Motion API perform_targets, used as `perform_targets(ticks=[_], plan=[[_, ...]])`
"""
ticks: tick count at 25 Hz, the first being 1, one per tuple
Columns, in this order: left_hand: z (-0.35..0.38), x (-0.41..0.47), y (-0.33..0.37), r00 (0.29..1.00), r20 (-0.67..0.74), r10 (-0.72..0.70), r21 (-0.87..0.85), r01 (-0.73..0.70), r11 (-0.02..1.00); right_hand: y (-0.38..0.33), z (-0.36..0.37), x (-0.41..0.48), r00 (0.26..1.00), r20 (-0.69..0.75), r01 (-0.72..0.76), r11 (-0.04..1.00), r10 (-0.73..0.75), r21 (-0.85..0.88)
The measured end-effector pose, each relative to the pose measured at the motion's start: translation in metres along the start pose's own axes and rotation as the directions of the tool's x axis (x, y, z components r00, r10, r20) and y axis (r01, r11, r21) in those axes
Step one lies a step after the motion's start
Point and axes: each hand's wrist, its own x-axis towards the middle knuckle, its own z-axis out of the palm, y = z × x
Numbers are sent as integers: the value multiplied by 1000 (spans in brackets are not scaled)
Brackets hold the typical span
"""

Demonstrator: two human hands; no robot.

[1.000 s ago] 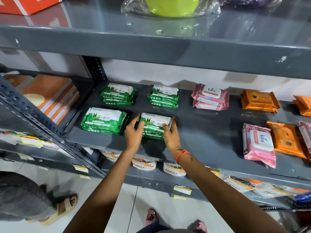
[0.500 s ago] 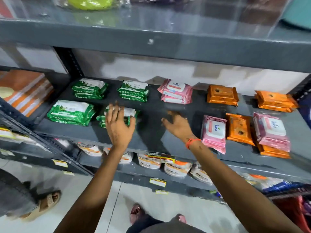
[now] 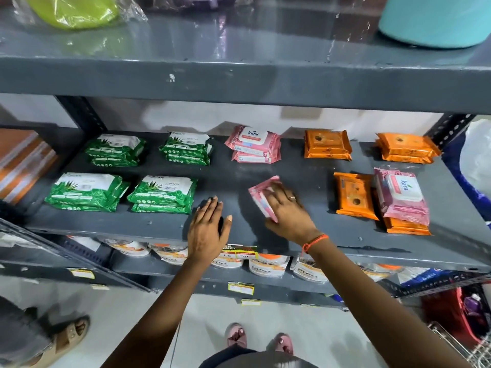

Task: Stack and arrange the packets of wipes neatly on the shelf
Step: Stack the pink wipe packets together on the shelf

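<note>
On the grey middle shelf (image 3: 233, 229), several green wipe packets sit in small stacks at the left (image 3: 162, 193). A pink stack (image 3: 253, 144) stands at the back centre. Orange stacks (image 3: 326, 144) lie at the back right. At the front right there is a lone orange packet (image 3: 354, 196), with another pink packet (image 3: 401, 196) resting on orange ones beside it. My right hand (image 3: 288, 211) grips a pink packet (image 3: 261, 193), tilted above the shelf's middle. My left hand (image 3: 208, 229) hovers flat and empty over the front edge.
The shelf above holds a green bagged item (image 3: 74, 10) and a teal tub (image 3: 435, 21). White pouches (image 3: 268, 266) line the shelf below. Another person's sandalled foot (image 3: 66, 338) is at the lower left. A red basket (image 3: 457, 314) stands at the lower right.
Both hands have left the green stack at the front. My right hand reached right, took a pink packet and brought it toward the shelf's middle. The view has swung right.
</note>
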Motion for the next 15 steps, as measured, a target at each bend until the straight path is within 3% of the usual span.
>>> perform_targets(ticks=[4,10,13,15], plan=[[-5,-3,-17,999,37,-14,15,13,1000,-6,1,17,993,-62,-95,992,101,86],[-4,-9,-17,998,66,-13,48,10,999,-2,-6,44,981,98,152,980,-165,130],[-3,-12,-22,998,59,3,37,-5,999,-6,-7,43,975,123,159,970,-184,185],[-3,-13,-22,998,55,2,22,-3,1000,-6,-5,37,990,29,132,974,-139,183]])
